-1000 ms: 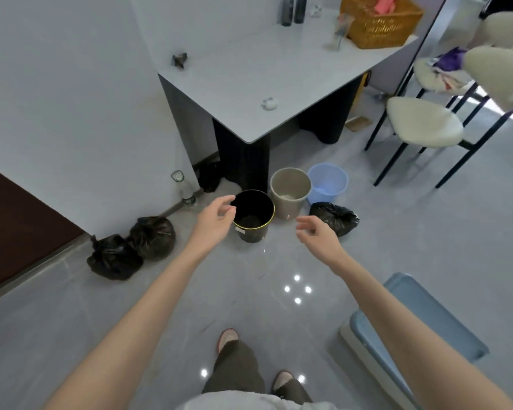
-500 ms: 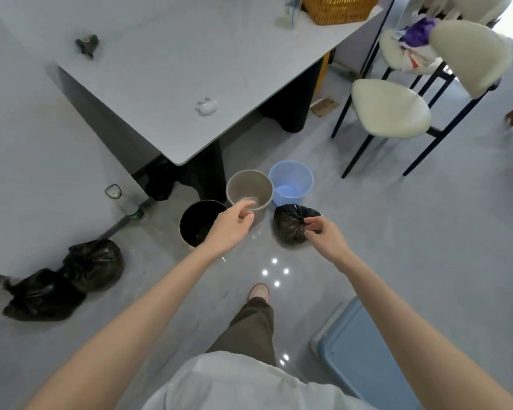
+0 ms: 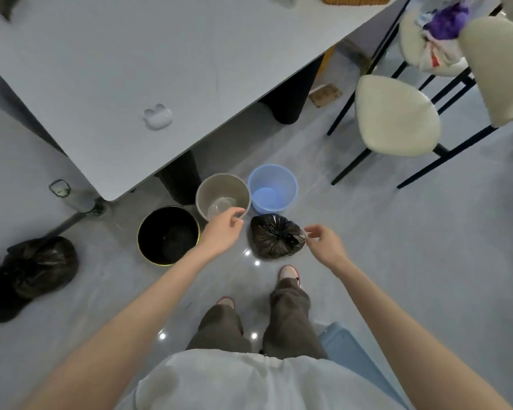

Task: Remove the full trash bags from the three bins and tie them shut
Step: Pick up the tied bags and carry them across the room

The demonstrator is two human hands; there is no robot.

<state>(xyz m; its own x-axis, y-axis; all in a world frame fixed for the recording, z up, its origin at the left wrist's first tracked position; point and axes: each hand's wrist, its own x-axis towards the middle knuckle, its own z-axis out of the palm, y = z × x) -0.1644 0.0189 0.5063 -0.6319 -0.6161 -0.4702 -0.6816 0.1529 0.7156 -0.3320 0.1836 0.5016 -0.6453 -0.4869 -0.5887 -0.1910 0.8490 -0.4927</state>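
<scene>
Head view: I am hovering my left hand (image 3: 222,232) over the near rim of the beige bin (image 3: 211,187), fingers (image 3: 234,216) released, gripping nothing. My right hand (image 3: 323,244) is hanging just right of the tied bag (image 3: 274,236), fingers slack and empty. The bag is sitting on the floor (image 3: 397,261) at frame centre, below the blue bin (image 3: 279,179), right of the black bin (image 3: 153,232).

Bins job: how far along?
Done: black bin, beige bin, blue bin stand bagless; two bags lie at left, a third bag sits gathered shut by the bins. In hand: nothing, left hand and right hand open. Left: likely nothing; left bags' knots unclear.
</scene>
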